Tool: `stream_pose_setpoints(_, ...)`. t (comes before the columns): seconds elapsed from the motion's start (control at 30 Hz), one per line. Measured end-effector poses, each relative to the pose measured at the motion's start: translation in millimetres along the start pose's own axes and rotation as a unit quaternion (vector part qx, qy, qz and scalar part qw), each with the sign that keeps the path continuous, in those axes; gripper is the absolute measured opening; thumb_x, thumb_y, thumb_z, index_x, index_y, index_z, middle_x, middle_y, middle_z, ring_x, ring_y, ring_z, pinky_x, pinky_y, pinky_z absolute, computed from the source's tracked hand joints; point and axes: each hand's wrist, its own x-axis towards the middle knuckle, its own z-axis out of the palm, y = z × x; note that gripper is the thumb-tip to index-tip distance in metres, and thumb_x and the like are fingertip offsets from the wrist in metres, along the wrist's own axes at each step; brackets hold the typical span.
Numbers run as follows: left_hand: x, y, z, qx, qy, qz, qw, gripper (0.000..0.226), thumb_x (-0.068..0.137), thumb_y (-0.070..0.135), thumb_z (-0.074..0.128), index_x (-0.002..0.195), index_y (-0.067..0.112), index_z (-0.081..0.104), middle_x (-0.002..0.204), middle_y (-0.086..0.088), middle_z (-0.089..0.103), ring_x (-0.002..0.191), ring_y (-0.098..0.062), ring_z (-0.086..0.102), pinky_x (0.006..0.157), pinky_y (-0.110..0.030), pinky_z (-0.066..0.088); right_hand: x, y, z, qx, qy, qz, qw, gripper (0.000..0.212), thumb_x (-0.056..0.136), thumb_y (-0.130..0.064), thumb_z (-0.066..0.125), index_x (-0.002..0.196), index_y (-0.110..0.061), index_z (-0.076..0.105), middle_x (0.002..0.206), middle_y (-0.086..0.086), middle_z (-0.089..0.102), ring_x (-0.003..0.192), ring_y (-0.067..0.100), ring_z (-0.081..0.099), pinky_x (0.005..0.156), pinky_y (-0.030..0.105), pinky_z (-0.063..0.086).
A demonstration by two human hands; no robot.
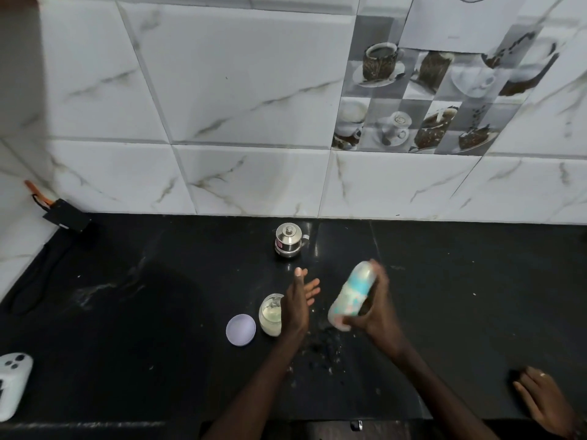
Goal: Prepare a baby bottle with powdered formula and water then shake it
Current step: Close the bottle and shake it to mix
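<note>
One baby bottle (pixel 348 296) is seen at the centre of the scene, blurred and tilted, raised above the black worktop (pixel 460 296) with milky liquid inside, so the shaking step is judged to be in hand. The main risk is judged to be a leak or a spray of formula if the cap has not been screwed down fully, which cannot be checked through the blur. A slip is also possible, since the bottle is gripped by one hand only. The right hand (pixel 373 315) is wrapped around the bottle, the fingers curled over its far side and the thumb pressed near its lower end, so its grip is closed firmly on the bottle. The left hand (pixel 298 301) is held flat and spread, its grip fully open with nothing in it, just beside the bottle and apart from it. An open powder jar (pixel 271 315) stands partly hidden behind that hand and could be knocked over by a wide swing. Its lilac lid (pixel 240 329) lies just beside it. Spilled specks are scattered on the worktop below the hands. A small steel pot (pixel 288 240) stands further back near the tiled wall, well apart. Another person's hand (pixel 544 400) rests at the worktop's near right edge.
</note>
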Motion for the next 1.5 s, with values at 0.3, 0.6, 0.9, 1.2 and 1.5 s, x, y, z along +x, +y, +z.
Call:
stream_pose_setpoints(0.3,6.0,-0.9,-2.3,-0.011,-0.009,0.010,1.000,0.058,0.108,0.051,0.026,0.144,0.013,0.052,0.132,-0.015,0.067,0.125,-0.028,0.063,0.105,-0.039,0.043,3.0,0.1,11.7,-0.096,0.043,0.013,0.994,0.123,0.061,-0.004,0.092,0.153,-0.041,0.021,0.149,-0.016,0.040,0.128,0.015,0.054,0.096,0.048,0.055)
stream_pose_setpoints(0.6,12.9,0.5,-5.2,-0.009,-0.020,0.019,1.000,0.060,0.109,0.050,0.023,0.147,0.012,0.049,0.137,-0.017,0.064,0.131,-0.028,0.059,0.108,-0.037,0.041,-0.8,10.5,12.1,-0.085,0.037,0.022,0.995,0.124,0.061,-0.011,0.094,0.153,-0.045,0.019,0.148,-0.013,0.042,0.126,0.015,0.056,0.095,0.047,0.056)
stream_pose_setpoints(0.9,18.8,3.4,-9.0,-0.028,-0.040,0.009,0.999,0.063,0.108,0.053,0.023,0.146,0.011,0.051,0.141,-0.015,0.061,0.134,-0.026,0.056,0.116,-0.040,0.038,-2.7,21.0,19.4,-0.021,0.106,0.016,0.994,0.123,0.061,-0.002,0.093,0.153,-0.040,0.021,0.143,-0.013,0.046,0.120,0.012,0.059,0.090,0.038,0.058)
stream_pose_setpoints(1.2,15.2,4.3,-11.4,-0.048,-0.051,-0.010,0.997,0.070,0.107,0.055,0.018,0.144,0.007,0.054,0.145,-0.011,0.058,0.136,-0.025,0.054,0.116,-0.038,0.037,-2.6,21.4,26.1,0.005,0.117,0.019,0.993,0.126,0.059,0.004,0.092,0.152,-0.042,0.021,0.144,-0.012,0.044,0.120,0.017,0.059,0.088,0.037,0.059)
stream_pose_setpoints(1.5,14.3,2.0,-20.6,-0.053,-0.043,-0.005,0.998,0.071,0.107,0.057,0.019,0.138,0.008,0.060,0.143,-0.008,0.060,0.136,-0.025,0.054,0.114,-0.037,0.039,-6.5,10.5,33.5,-0.041,0.058,0.031,0.997,0.128,0.057,-0.003,0.093,0.151,-0.049,0.019,0.141,-0.028,0.043,0.121,0.009,0.058,0.090,0.034,0.058)
